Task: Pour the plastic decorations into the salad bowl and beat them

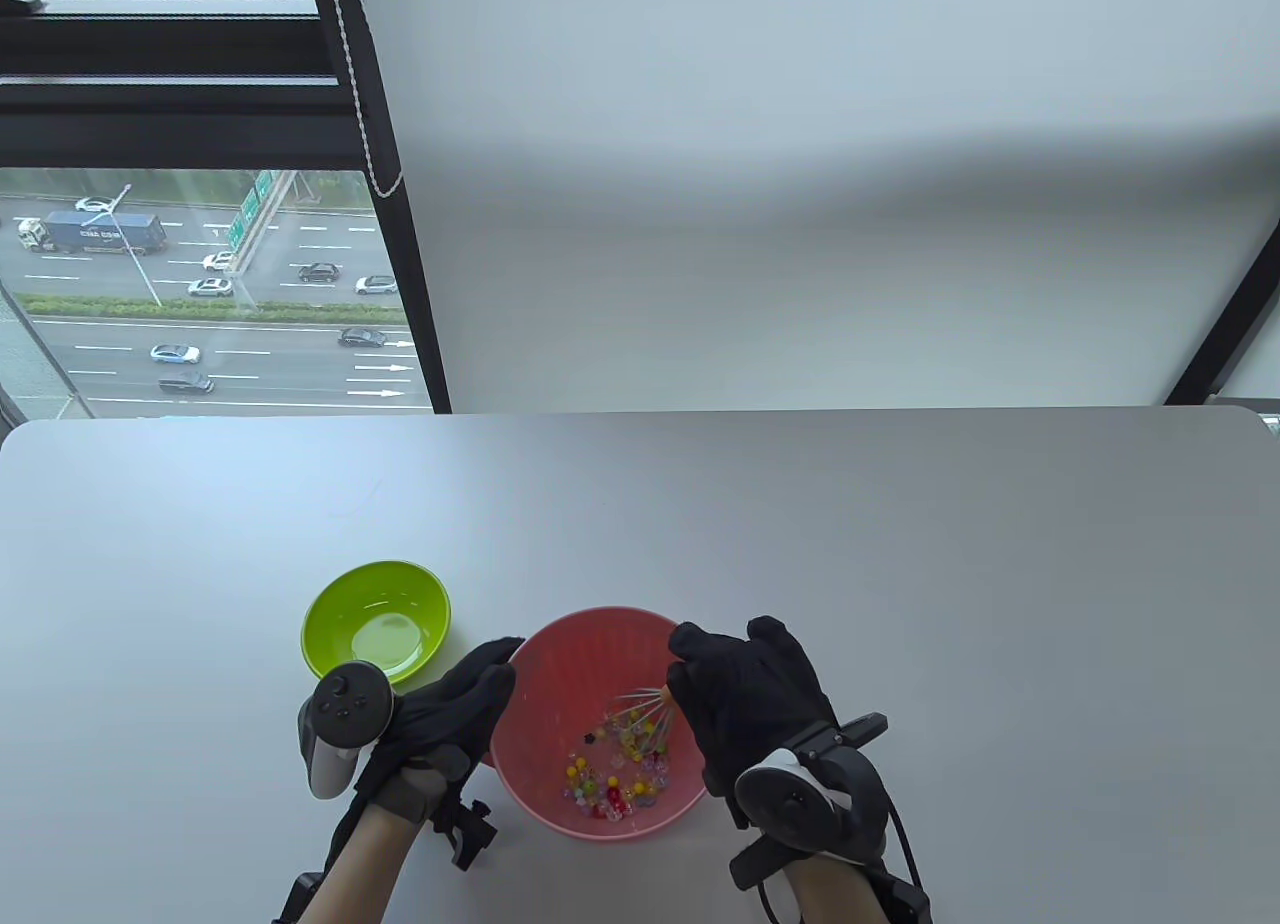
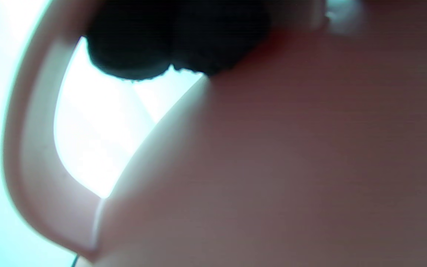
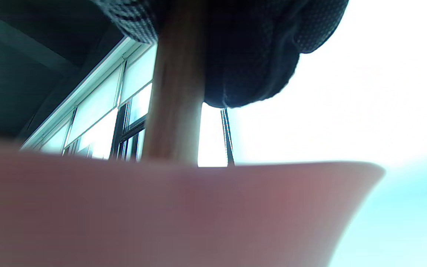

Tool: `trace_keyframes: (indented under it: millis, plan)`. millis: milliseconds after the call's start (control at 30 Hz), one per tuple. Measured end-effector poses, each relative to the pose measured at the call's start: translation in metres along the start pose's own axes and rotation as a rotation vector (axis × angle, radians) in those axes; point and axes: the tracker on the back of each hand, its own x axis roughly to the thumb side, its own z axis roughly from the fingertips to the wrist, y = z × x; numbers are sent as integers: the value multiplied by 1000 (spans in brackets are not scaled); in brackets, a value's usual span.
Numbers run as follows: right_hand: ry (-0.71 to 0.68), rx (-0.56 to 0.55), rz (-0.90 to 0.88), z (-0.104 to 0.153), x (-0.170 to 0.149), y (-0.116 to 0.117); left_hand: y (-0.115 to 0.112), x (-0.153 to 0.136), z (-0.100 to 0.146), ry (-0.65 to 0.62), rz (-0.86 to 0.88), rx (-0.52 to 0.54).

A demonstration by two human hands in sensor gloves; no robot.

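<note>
Two bowls were counted on the grey table [image 1: 900, 564]: one pink salad bowl [image 1: 560, 694] near the front edge and one green bowl [image 1: 376, 619] at ten o'clock from it, the two close but apart. The green bowl was seen holding nothing but glare. One whisk [image 1: 640, 709] was found inside the pink bowl, its wire head down among the plastic decorations [image 1: 615, 769]. Those beads, yellow, red, green and clear, were too small and too many to be counted surely; they were gathered on the bowl's floor, toward five o'clock of its centre.

Two gloved hands were in play. The left hand [image 1: 450, 709] was laid against the bowl's outer wall at nine o'clock, fingers fairly straight, fingertips [image 2: 176, 40] reaching the rim [image 2: 32, 148]. The right hand [image 1: 745, 699] was curled round the whisk's wooden handle [image 3: 174, 107] above the rim at three o'clock.

Open tabletop was left from eleven round to three o'clock of the pink bowl, right out to the far edge. At six o'clock little room remained before the table's front edge.
</note>
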Motion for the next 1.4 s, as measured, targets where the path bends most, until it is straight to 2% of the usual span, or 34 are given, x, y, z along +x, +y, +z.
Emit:
trace_keyframes:
  millis: [267,700,900,1100,1400]
  plan:
    - [23,-3,-25,0,-5,-4,0,0,0,0,0,0]
    - [90,100,-211,0,-7,11,0,0,0,0,0,0]
    - [58,141,-273,-4,-7,9,0,0,0,1,4,2]
    - [43,126,-251,-2,-2,12,0,0,0,1,3,2]
    - [13,82,-116,0,3,11,0,0,0,0,5,0]
